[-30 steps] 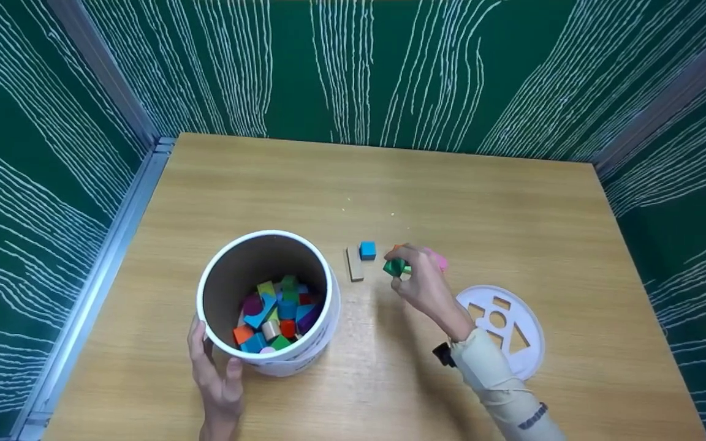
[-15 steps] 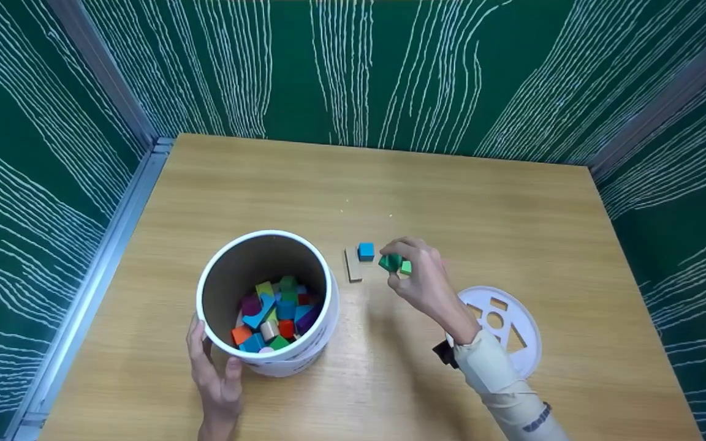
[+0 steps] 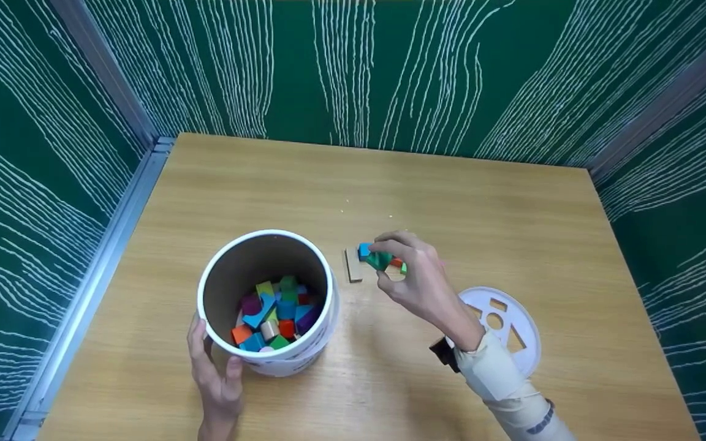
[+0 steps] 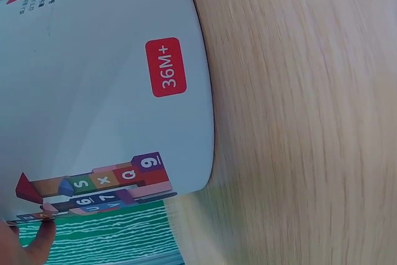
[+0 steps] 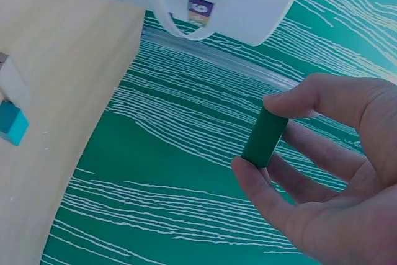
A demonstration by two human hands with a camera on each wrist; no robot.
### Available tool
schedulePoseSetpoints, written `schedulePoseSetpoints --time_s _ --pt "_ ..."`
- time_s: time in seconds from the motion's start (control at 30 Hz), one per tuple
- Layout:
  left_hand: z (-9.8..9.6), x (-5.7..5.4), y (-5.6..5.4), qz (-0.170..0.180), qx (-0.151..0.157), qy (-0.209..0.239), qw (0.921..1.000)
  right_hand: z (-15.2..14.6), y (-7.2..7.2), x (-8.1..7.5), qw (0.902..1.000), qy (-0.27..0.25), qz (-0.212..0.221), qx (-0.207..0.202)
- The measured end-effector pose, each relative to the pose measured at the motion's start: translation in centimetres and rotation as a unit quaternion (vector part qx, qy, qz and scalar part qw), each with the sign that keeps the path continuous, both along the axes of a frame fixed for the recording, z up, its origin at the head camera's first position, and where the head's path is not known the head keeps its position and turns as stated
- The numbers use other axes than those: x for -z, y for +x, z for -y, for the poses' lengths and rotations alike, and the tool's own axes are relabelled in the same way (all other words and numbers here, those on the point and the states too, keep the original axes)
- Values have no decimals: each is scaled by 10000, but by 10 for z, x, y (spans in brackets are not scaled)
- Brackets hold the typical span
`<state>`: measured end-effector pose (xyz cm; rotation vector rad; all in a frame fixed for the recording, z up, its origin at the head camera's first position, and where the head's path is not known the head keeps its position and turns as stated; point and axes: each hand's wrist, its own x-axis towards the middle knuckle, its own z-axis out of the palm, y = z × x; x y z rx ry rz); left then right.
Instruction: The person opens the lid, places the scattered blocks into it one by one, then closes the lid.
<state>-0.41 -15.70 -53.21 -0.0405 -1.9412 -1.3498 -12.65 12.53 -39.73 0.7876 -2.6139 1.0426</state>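
Observation:
My right hand [image 3: 417, 275] pinches a dark green toy block [image 5: 265, 138] between thumb and fingertips, held up off the table. In the head view, this block overlaps a blue cube [image 3: 363, 251] lying beside a plain wooden block [image 3: 353, 266]. Partly hidden behind the same hand are a red block [image 3: 396, 262] and a light green one [image 3: 404, 268]. My left hand [image 3: 218, 383] rests against the outer side of a white bucket [image 3: 330, 334], its fingers lying along the wall. Inside the bucket lie several coloured blocks [image 3: 270, 327].
A white lid [image 3: 531, 337] with shaped holes lies on the wooden table [image 3: 482, 202], partly under my right forearm. Green walls [image 3: 295, 67] with white wavy lines stand at the back and sides. A metal rail [image 3: 102, 269] runs along the left edge.
My right hand has moved left with the green block, from beside the loose blocks to near the blue cube. The left hand and bucket have stayed in place.

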Motion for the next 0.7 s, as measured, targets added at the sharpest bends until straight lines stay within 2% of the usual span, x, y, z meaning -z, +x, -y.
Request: schedulePoseSetpoints --time_s 0.2,0.53,0.7 --pt "-2 -2 0 13 -18 14 10000 4 4 -9 9999 -18 3 -138" --pt "0 2 0 -1 4 44 10000 22 6 -20 9971 -89 -181 -737" --pt "0 3 0 61 15 59 10000 29 8 -23 9955 -147 -71 -934"
